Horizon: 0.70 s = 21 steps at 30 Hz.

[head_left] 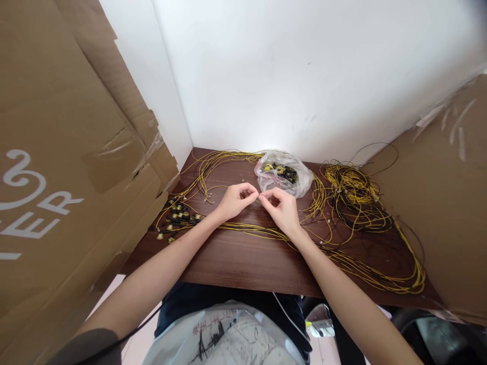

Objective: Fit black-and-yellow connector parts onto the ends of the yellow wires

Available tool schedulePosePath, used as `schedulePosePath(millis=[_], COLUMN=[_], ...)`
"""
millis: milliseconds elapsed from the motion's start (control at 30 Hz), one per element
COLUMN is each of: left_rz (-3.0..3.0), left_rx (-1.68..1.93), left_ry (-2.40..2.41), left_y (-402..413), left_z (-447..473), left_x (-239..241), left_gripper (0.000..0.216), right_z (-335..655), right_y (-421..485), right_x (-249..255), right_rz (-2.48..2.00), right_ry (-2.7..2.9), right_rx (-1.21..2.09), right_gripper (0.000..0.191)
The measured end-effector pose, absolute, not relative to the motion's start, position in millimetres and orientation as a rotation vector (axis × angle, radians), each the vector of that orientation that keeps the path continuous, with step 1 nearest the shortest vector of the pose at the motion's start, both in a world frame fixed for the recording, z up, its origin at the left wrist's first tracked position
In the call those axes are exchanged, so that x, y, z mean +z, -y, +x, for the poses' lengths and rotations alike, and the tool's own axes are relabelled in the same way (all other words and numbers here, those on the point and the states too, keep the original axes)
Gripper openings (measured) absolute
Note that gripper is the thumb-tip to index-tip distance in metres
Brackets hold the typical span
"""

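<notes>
My left hand (pixel 236 199) and my right hand (pixel 282 207) meet over the middle of the dark wooden table (pixel 243 263), fingertips pinched together on something too small to make out, perhaps a wire end. Thin yellow wires (pixel 266 232) run under both hands. Just behind my hands lies a clear plastic bag (pixel 283 173) holding small black and yellow parts. A little heap of black and yellow parts (pixel 179 215) lies left of my left hand.
A tangled coil of yellow and black wires (pixel 355 195) fills the right side, trailing to the front right edge (pixel 399 281). Cardboard sheets stand left (pixel 72 167) and right (pixel 449 192). A white wall (pixel 304 76) closes the back.
</notes>
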<state>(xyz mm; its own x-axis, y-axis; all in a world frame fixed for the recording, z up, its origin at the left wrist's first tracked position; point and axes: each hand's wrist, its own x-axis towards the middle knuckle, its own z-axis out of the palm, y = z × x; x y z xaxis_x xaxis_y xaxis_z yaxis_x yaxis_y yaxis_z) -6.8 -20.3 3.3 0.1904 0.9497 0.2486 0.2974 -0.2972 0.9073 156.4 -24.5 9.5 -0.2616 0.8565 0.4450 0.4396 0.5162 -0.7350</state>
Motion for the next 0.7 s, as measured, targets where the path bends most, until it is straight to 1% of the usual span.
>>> schedulePosePath(millis=[433,600,700], left_rz=[1.752,1.763,1.775], left_rx=[1.118,1.09,1.083], left_ry=[-1.203,-1.24,-1.259], left_y=[22.0,21.6,21.7], left_z=[-6.6,-7.1,-6.7], left_x=[4.9,3.9,4.0], left_gripper=[0.021,0.024,0.023], right_z=[156.9,169.0,184.7], right_y=[23.7,11.9,-4.7], right_x=[10.4,17.2,14.6], right_rz=[-1.06,-1.11,-1.199], right_ry=[1.933,1.726,1.597], right_rx=[0.537,0.431,0.295], right_gripper=[0.015,0.017,0.02])
